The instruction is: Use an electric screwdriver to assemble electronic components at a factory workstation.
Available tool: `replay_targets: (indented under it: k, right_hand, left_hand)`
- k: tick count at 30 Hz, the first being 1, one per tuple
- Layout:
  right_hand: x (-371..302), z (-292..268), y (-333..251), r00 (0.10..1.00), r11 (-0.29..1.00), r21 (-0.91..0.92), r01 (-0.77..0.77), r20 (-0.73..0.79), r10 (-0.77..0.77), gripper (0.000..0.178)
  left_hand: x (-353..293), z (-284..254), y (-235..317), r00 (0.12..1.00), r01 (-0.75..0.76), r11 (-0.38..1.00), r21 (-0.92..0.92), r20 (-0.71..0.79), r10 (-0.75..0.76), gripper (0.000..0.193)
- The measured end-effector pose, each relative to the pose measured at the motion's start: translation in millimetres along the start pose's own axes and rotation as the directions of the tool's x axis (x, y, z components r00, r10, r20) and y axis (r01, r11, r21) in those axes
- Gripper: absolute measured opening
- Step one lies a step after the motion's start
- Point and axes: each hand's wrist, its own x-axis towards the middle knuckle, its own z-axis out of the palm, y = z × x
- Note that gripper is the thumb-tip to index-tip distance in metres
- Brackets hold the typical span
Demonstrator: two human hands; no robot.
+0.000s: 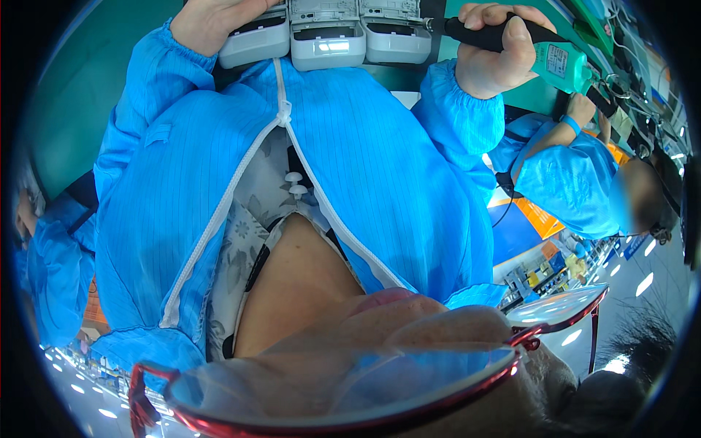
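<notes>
My right hand is closed round an electric screwdriver with a black grip and a teal end section. The screwdriver lies nearly level, and its metal tip points left, close beside the right-hand one of three white plastic housings. These housings stand side by side in a row, with dark openings and grey-white inner parts showing. My left hand is at the left-hand housing, its thumb side toward the top of it. The picture's upper edge cuts off the other fingers, so their grip is hidden.
A green work surface spreads at the left. Metal rings and cords hang at the screwdriver's rear end. To the right a co-worker in a blue smock works close by; another blue sleeve shows at the left edge.
</notes>
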Motion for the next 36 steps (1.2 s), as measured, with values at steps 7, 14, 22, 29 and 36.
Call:
replay_targets:
  k: [7,14,22,29,36]
  right_hand:
    - [2,-1,6,0.998,1.0,0.029,0.012,0.068,-0.013,0.03]
    - [-8,18,8,0.989,1.0,-0.011,-0.011,0.148,0.013,0.03]
    - [15,28,11,0.986,0.985,0.066,-0.158,0.069,0.153,0.029]
    - [25,51,22,0.984,0.979,-0.183,-0.088,0.134,0.114,0.028]
    - [48,43,17,0.959,0.935,0.237,-0.264,0.168,0.229,0.034]
  left_hand:
    - [-2,0,2,1.0,-0.013,0.999,-0.034,0.015,0.013,0.017]
    - [-4,-2,2,0.999,0.017,1.0,-0.027,0.03,-0.016,0.015]
    - [-7,3,11,0.995,0.063,0.997,-0.051,-0.07,-0.067,0.038]
    - [-12,-19,25,0.957,0.288,0.935,-0.207,0.074,-0.279,0.029]
    - [-7,-17,20,0.96,0.202,0.975,-0.089,0.214,-0.18,0.03]
